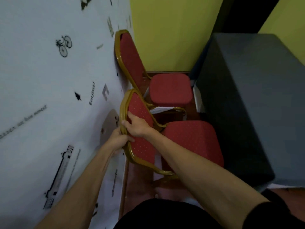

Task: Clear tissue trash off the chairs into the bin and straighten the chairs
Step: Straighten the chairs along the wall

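**Both hands on the near chair's backrest**

The near chair [165, 138] stands beside the printed wall [41, 80], its seat close to the grey-covered bench [247, 104]. The left hand [118, 139] wraps the gold frame from the wall side; the right hand [137, 126] lies over the top edge, fingers [130, 115] spread on the red padding. The metal frame looks stiff and moderately heavy, the rail the firm hold. The far chair [165, 80] shows no tissue; white scraps between the chairs may be trash, though blur hides it.
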Tool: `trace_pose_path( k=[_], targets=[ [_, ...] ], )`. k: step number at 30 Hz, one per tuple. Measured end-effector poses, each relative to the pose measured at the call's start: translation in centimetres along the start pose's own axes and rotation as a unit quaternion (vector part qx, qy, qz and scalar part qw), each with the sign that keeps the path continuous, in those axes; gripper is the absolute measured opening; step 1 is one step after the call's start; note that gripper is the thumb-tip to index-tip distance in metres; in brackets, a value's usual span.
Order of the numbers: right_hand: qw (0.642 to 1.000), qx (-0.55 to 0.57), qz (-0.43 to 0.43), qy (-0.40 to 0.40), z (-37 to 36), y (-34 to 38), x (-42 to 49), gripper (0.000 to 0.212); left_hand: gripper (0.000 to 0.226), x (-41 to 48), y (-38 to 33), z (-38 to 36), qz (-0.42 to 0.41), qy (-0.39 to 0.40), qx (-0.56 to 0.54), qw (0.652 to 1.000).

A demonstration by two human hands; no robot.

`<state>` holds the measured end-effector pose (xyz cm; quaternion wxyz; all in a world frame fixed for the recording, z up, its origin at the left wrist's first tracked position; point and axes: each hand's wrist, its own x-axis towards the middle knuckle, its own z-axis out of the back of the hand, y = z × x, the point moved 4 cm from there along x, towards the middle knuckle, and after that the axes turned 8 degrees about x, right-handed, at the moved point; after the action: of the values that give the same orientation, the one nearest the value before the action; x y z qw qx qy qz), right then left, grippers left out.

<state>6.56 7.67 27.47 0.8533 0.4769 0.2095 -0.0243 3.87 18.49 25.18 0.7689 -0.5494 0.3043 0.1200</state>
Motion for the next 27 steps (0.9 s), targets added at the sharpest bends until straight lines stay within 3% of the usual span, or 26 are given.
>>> trace_pose_path(
  k=[7, 16, 20, 27],
  targets=[
    [0.999, -0.035, -0.019, 0.008, 0.1, 1.7, 1.9, 0.059, 0.046, 1.7, 0.1, 0.1, 0.013, -0.020, -0.058, 0.998],
    [0.999, 0.000, -0.015, 0.035, 0.8, -0.1, 1.9, 0.061, 0.057, 0.2, 0.4, -1.1, 0.002, -0.034, -0.031, 0.999],
    [1.000, -0.001, 0.007, 0.028, 0.8, -0.4, 0.6, 0.055, 0.061, 0.0, 1.7, -1.8, 0.001, -0.002, -0.069, 0.998],
    [0.999, -0.033, -0.001, 0.034, 1.5, 0.9, 2.3, 0.057, 0.073, 2.1, 0.8, -0.7, -0.006, -0.030, -0.078, 0.997]
  ],
)
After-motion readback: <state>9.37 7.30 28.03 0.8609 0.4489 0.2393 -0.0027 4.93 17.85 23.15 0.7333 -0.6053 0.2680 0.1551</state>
